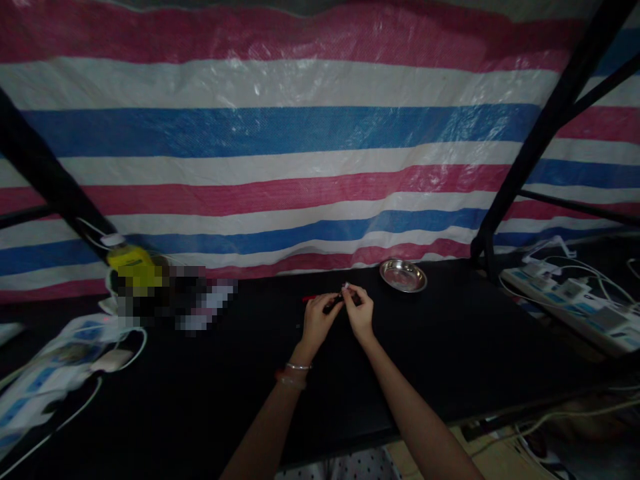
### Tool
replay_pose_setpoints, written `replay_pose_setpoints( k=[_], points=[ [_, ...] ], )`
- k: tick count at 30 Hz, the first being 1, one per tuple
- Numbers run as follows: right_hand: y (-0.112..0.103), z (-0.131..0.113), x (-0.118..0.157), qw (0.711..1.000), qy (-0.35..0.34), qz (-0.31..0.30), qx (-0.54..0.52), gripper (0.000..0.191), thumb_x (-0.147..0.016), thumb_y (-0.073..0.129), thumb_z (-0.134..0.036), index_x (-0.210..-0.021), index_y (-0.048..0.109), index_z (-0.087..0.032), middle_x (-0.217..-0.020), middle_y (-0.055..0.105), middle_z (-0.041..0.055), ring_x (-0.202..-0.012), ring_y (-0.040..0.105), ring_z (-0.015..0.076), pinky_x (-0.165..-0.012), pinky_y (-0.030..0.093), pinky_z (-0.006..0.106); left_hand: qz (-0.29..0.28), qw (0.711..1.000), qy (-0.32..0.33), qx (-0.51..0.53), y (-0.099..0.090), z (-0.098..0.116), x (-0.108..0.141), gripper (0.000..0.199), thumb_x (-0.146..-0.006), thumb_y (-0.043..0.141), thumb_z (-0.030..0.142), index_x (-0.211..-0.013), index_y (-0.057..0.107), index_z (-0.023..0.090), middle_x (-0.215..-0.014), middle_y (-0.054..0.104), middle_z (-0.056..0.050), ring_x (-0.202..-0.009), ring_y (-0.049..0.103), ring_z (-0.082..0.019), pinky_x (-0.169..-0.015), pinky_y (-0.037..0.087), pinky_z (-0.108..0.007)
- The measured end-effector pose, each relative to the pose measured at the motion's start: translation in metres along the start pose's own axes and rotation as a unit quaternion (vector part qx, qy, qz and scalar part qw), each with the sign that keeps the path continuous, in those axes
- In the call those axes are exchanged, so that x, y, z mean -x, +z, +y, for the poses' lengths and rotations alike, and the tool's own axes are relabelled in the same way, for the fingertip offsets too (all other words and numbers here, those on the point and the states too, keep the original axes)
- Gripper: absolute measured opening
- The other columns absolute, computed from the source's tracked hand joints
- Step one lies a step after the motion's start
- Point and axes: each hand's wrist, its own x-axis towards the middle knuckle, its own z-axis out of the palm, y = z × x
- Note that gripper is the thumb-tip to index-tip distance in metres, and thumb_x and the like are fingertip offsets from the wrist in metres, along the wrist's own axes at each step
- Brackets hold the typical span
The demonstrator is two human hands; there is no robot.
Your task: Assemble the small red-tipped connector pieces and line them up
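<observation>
My left hand (319, 320) is closed in a pinch above the black tabletop, with a bracelet on its wrist. Close beside it, my right hand (361, 313) is also closed, its fingertips almost meeting those of the left. A small dark object (329, 308) shows between the fingers of my left hand, and a tiny pale bit (345, 285) shows at the right fingertips. Both are too small to name. A thin red piece (309, 298) sticks out behind my left hand; whether it is held or lies on the table, I cannot tell. Past my right hand stands a round metal dish (403, 276).
A bottle of yellow liquid (131, 261) stands at the left, by blurred-out items. Power strips with cables (55, 373) lie at the left; more plugs and chargers (575, 293) are at the right. Black metal posts (530, 140) and a striped tarp (280, 133) bound the table (200, 400).
</observation>
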Motion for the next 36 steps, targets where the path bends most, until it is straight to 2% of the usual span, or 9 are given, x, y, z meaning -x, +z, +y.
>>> replay_pose_setpoints(
  k=[3,6,9,12,17,23,26,32,36],
  points=[
    [0.001,0.003,-0.003,0.994,0.076,-0.004,-0.080,0.029,-0.071,0.065,-0.042,-0.083,0.064,-0.015,-0.070,0.064,0.0036,-0.064,0.057,0.0157,-0.065,0.046,0.030,-0.011,0.998,-0.042,0.045,-0.004,0.000,-0.004,0.021,-0.077,0.062,0.038,-0.081,0.069,0.019,-0.070,0.068,-0.002,-0.063,0.061,-0.014,-0.064,0.048,-0.026],
    [0.001,0.002,-0.005,0.979,0.121,-0.018,-0.162,0.031,-0.068,0.067,-0.040,-0.085,0.061,-0.016,-0.073,0.067,0.0040,-0.069,0.062,0.0172,-0.071,0.048,0.032,-0.028,0.992,-0.092,0.078,-0.010,0.000,-0.007,0.030,-0.080,0.056,0.043,-0.070,0.068,0.017,-0.053,0.062,0.001,-0.050,0.056,-0.012,-0.053,0.043,-0.023],
    [0.000,0.000,-0.006,0.972,0.148,-0.022,-0.183,0.035,-0.067,0.067,-0.042,-0.089,0.059,-0.017,-0.077,0.070,0.0050,-0.073,0.064,0.0192,-0.072,0.050,0.035,-0.003,0.995,-0.094,0.046,-0.016,-0.003,-0.010,0.034,-0.082,0.052,0.043,-0.065,0.067,0.018,-0.055,0.062,0.000,-0.055,0.056,-0.013,-0.058,0.043,-0.025],
    [-0.001,-0.002,-0.005,0.971,0.145,-0.038,-0.184,0.040,-0.068,0.067,-0.042,-0.098,0.056,-0.018,-0.079,0.071,0.0050,-0.074,0.065,0.0196,-0.072,0.050,0.035,0.015,0.997,-0.075,-0.016,-0.021,-0.007,-0.011,0.033,-0.084,0.050,0.041,-0.066,0.068,0.020,-0.065,0.067,-0.001,-0.067,0.059,-0.015,-0.072,0.041,-0.030],
    [0.001,-0.002,-0.004,0.973,0.131,-0.059,-0.183,0.039,-0.070,0.065,-0.043,-0.098,0.054,-0.019,-0.082,0.071,0.0060,-0.078,0.067,0.0209,-0.076,0.050,0.036,-0.041,0.993,-0.077,-0.078,-0.020,-0.005,-0.008,0.026,-0.078,0.058,0.045,-0.069,0.069,0.024,-0.075,0.069,-0.001,-0.080,0.058,-0.018,-0.084,0.032,-0.037],
    [0.004,0.004,-0.004,0.971,0.127,-0.073,-0.191,0.038,-0.069,0.066,-0.044,-0.094,0.052,-0.020,-0.080,0.072,0.0056,-0.079,0.068,0.0210,-0.078,0.050,0.037,-0.058,0.992,-0.083,-0.074,-0.020,-0.005,-0.009,0.022,-0.071,0.066,0.044,-0.080,0.070,0.025,-0.084,0.070,-0.002,-0.086,0.058,-0.020,-0.085,0.029,-0.038],
    [0.003,0.011,-0.006,0.966,0.139,-0.110,-0.190,0.036,-0.064,0.070,-0.044,-0.086,0.054,-0.020,-0.075,0.071,0.0038,-0.075,0.067,0.0197,-0.073,0.051,0.033,-0.065,0.990,-0.096,-0.082,-0.029,-0.016,-0.012,0.020,-0.068,0.069,0.043,-0.080,0.071,0.027,-0.082,0.070,-0.001,-0.087,0.058,-0.021,-0.084,0.030,-0.037],
    [0.000,0.020,-0.006,0.970,0.125,-0.180,-0.107,0.035,-0.055,0.076,-0.046,-0.070,0.063,-0.017,-0.062,0.067,0.0007,-0.059,0.062,0.0151,-0.060,0.049,0.028,-0.064,0.980,-0.117,-0.148,-0.045,-0.037,-0.012,0.022,-0.062,0.072,0.044,-0.075,0.071,0.026,-0.084,0.068,-0.003,-0.091,0.055,-0.024,-0.084,0.029,-0.039],
    [-0.002,0.022,-0.004,0.971,0.095,-0.205,-0.075,0.031,-0.060,0.074,-0.045,-0.071,0.066,-0.017,-0.064,0.068,0.0021,-0.060,0.062,0.0154,-0.061,0.049,0.028,-0.059,0.981,-0.092,-0.161,-0.048,-0.038,-0.010,0.020,-0.069,0.065,0.042,-0.073,0.069,0.023,-0.085,0.067,-0.004,-0.092,0.053,-0.024,-0.083,0.029,-0.039]
  ],
)
